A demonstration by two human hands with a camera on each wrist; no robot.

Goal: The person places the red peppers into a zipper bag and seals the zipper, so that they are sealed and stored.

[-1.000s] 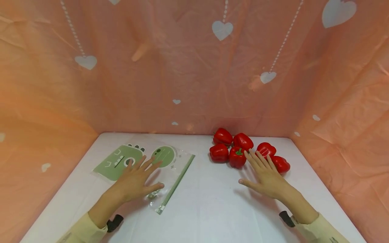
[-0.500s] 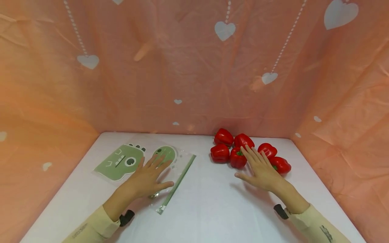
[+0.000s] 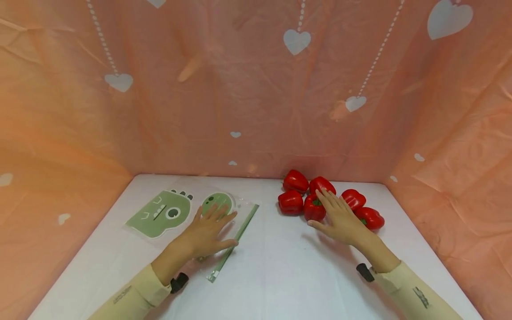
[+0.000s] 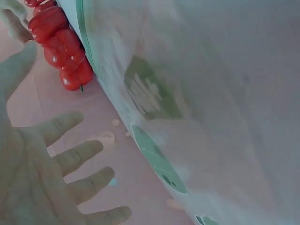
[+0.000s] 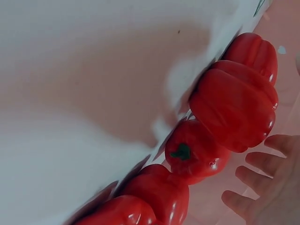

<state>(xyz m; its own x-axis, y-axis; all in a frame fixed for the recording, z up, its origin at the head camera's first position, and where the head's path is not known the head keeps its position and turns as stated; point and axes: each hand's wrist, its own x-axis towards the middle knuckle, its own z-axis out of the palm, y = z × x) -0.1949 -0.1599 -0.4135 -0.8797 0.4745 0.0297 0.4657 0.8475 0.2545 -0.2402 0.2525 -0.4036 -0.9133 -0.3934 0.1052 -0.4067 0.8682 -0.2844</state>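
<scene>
My left hand (image 3: pixel 206 235), fingers spread, hovers palm-down over a clear plastic zip bag (image 3: pixel 164 244) printed with a green cartoon dinosaur face (image 3: pixel 168 212). The bag's green zip strip (image 3: pixel 240 233) runs along its right side, partly hidden by the thumb. In the left wrist view, that hand's straight fingers (image 4: pixel 79 159) hold nothing. My right hand (image 3: pixel 342 224) is also spread, above the table, and its fingertips overlap a red bell pepper (image 3: pixel 313 209) with a green stem. Several more red bell peppers (image 5: pixel 234 105) lie around it, near the right fingers (image 5: pixel 255 180) in the right wrist view.
A white cloth-covered table (image 3: pixel 272 275) lies under everything. Orange-pink fabric (image 3: pixel 256 89) with white hearts stands behind and on both sides. Two peppers (image 3: pixel 369 218) sit slightly apart at the right, close to the table's right edge.
The left hand has moved to the right across the bag, uncovering the dinosaur's eye. The right hand has shifted slightly left, towards the front pepper. The bag and peppers have stayed put.
</scene>
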